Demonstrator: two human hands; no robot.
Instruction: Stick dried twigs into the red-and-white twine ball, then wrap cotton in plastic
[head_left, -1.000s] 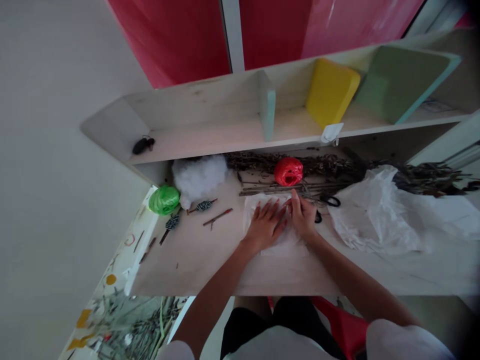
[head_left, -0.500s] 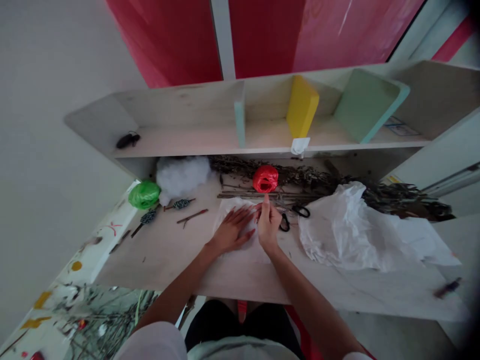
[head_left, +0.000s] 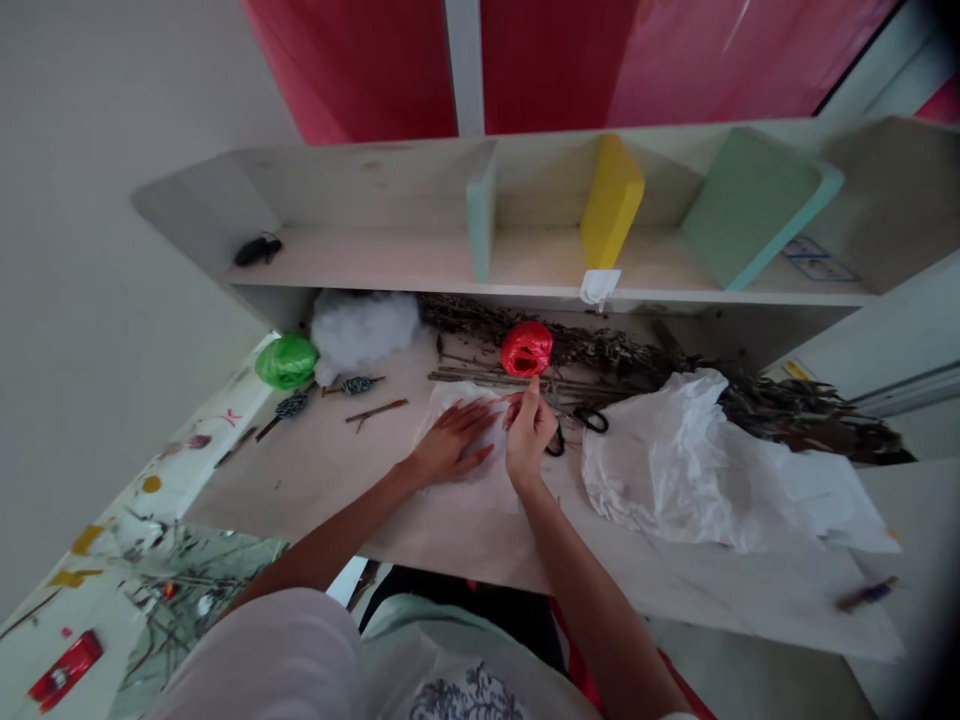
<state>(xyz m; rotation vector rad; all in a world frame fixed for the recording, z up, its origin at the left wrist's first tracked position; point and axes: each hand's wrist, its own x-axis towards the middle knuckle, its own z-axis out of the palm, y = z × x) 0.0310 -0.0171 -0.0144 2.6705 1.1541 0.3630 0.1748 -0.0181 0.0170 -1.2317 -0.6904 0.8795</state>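
Observation:
My left hand (head_left: 452, 447) lies flat with its fingers out on a thin white sheet (head_left: 484, 493), which looks like tissue paper. Beside it, at the sheet's right part, my right hand (head_left: 529, 440) is closed in a pinch. What its fingers hold is hidden. Just beyond the right fingertips sits a roll of red plastic twine (head_left: 525, 349). Black-handled scissors (head_left: 591, 419) lie immediately to the right of that hand, their blades partly hidden. Thin sticks (head_left: 480, 377) stretch across the desk behind the sheet.
Crumpled white paper (head_left: 675, 470) covers the desk's right side, with dried branches (head_left: 810, 405) behind. At left are white stuffing (head_left: 364, 332), a green twine roll (head_left: 286, 361), two wrapped sticks (head_left: 291, 405) and a forked twig (head_left: 377, 411). A shelf (head_left: 360, 262) overhangs the back.
The camera view has shifted slightly and tilted. Both hands stay at the white sheet in nearly the same pose, the left flat and the right pinched.

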